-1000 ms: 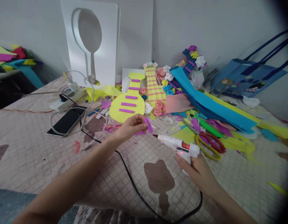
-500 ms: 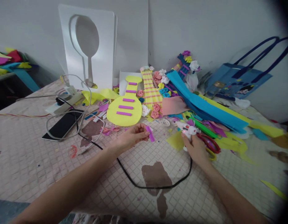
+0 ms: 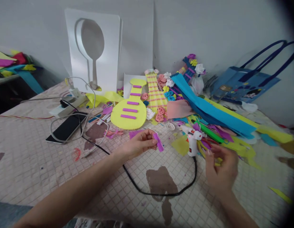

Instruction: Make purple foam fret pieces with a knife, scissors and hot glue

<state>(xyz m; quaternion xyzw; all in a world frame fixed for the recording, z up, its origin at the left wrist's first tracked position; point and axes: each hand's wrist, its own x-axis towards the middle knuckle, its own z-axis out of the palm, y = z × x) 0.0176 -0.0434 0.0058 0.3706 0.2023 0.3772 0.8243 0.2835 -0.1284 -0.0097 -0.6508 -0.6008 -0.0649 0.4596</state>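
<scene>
While the left hand [image 3: 140, 144] pinches a purple strip [image 3: 160, 145] between its fingers, long axis slanting down towards the person, the right hand [image 3: 223, 164] has its fingers parted, apparently empty; the glue gun [image 3: 192, 145] lies just left of those; the yellow guitar-shaped cutout [image 3: 127, 123] lies beyond and left of the strip, nearer the left fingers, neck pointing away across the tabletop [image 3: 113, 193].

Obs.: left hand [image 3: 143, 143] and right hand [image 3: 221, 164] both ungloved. Forearms, slender, uncovered along their visible length, one toward 7 o'clock, the other toward 5 o'clock. Right thumbnail glossy; finer nail detail blurred.
</scene>
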